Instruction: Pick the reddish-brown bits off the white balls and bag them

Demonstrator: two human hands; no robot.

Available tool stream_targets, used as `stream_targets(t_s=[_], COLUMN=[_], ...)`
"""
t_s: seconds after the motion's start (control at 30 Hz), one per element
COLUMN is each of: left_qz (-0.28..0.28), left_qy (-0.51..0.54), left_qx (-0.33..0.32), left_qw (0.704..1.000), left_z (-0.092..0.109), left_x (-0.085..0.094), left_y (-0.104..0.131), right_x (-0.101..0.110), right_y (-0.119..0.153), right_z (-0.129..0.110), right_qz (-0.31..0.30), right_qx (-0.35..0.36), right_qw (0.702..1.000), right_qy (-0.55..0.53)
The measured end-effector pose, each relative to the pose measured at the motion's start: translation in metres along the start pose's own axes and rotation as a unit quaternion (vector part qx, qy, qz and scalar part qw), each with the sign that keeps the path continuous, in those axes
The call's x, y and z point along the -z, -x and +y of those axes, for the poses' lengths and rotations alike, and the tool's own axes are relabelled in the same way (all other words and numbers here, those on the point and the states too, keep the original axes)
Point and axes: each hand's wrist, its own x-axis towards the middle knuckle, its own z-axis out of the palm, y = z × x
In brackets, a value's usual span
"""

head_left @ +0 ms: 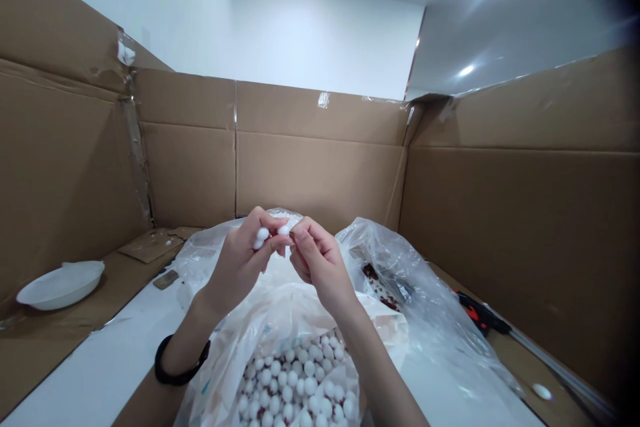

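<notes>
Above an open plastic bag (225,353), both hands meet near the middle of the view. My left hand (255,240) is closed around several small white balls (261,235), with one more white ball (283,230) pinched between thumb and fingertips. Fingers of my right hand (315,250) are pinched together right beside that ball, on something small and dark at its edge that I cannot make out. Many white balls (300,380) with dark red bits among them fill the bag below. A black band (173,367) circles the left wrist.
Cardboard walls (320,173) stand on three sides. A white dish (65,285) lies at the left. To the right are a clear plastic bag (435,320) with dark red pieces (380,288), a black and red tool (477,313) with a metal rod, and a white oval piece (542,391).
</notes>
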Motion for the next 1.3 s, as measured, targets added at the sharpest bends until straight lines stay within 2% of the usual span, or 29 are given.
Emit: stream_targets(t_s=[0.23, 0.4, 0.7, 0.8, 0.9, 1.0, 1.1, 1.2, 1.3], left_qz=[-0.02, -0.03, -0.037, -0.044, -0.04, -0.043, -0.067, -0.101, -0.136], left_qy=[-0.077, -0.099, -0.105, -0.106, -0.117, -0.115, -0.109, -0.108, -0.102], left_qx=[-0.056, -0.059, -0.09, -0.08, -0.044, -0.005, 0.03, 0.059, 0.073], left_qw=[0.995, 0.993, 0.99, 0.99, 0.991, 0.992, 0.991, 0.987, 0.983], left_z=[-0.001, -0.001, -0.002, -0.003, -0.003, 0.0, 0.003, 0.007, 0.009], left_x=[0.008, 0.009, 0.008, 0.008, 0.007, 0.007, 0.006, 0.005, 0.003], left_y=[-0.003, -0.002, -0.002, -0.002, -0.003, -0.003, -0.003, -0.003, -0.001], right_x=[0.002, 0.006, 0.005, 0.007, 0.009, 0.011, 0.016, 0.027, 0.037], right_y=[-0.002, -0.002, -0.001, -0.002, -0.004, -0.007, -0.011, -0.015, -0.019], right_z=[0.002, 0.003, 0.002, 0.002, 0.005, 0.009, 0.01, 0.011, 0.013], right_qz=[-0.046, -0.084, -0.081, -0.081, -0.091, -0.046, 0.058, 0.147, 0.202], right_qx=[-0.037, -0.054, -0.063, -0.086, -0.118, -0.129, -0.114, -0.12, -0.159], right_qw=[0.998, 0.995, 0.995, 0.992, 0.987, 0.985, 0.972, 0.928, 0.879], right_qy=[0.027, 0.029, -0.016, -0.033, -0.061, -0.109, -0.199, -0.32, -0.401])
